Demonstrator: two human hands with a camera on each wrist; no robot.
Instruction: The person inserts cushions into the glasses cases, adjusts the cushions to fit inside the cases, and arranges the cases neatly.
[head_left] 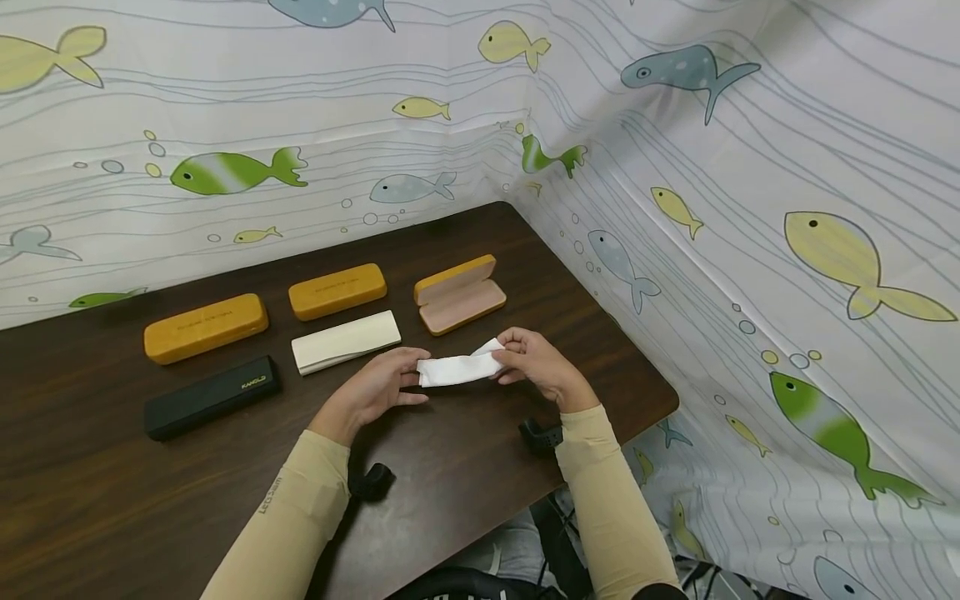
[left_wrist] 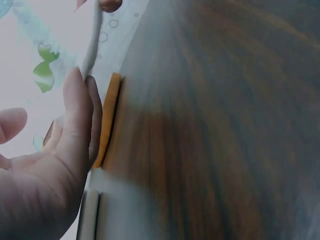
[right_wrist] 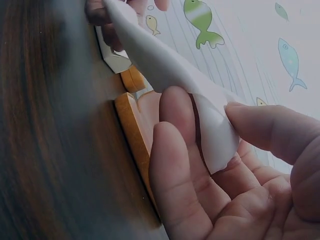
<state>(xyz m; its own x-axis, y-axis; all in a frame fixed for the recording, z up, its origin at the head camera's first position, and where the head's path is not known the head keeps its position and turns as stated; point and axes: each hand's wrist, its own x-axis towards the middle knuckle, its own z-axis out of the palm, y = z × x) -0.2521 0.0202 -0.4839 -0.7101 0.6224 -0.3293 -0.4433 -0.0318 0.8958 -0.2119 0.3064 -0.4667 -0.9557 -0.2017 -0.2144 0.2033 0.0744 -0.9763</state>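
Note:
A folded strip of white cloth is stretched between both hands above the table's near right part. My right hand pinches its right end, the thumb on one face and fingers behind, as the right wrist view shows. My left hand has its left end at the fingertips. In the left wrist view, the white cloth meets the tips of two nearly straight fingers, while the thumb stands apart. Just beyond the hands lies an open yellow glasses case with a pale pink lining.
Two closed yellow glasses cases, a cream flat case and a black case with gold lettering lie on the dark wooden table. A fish-patterned curtain hangs along the back and right edges.

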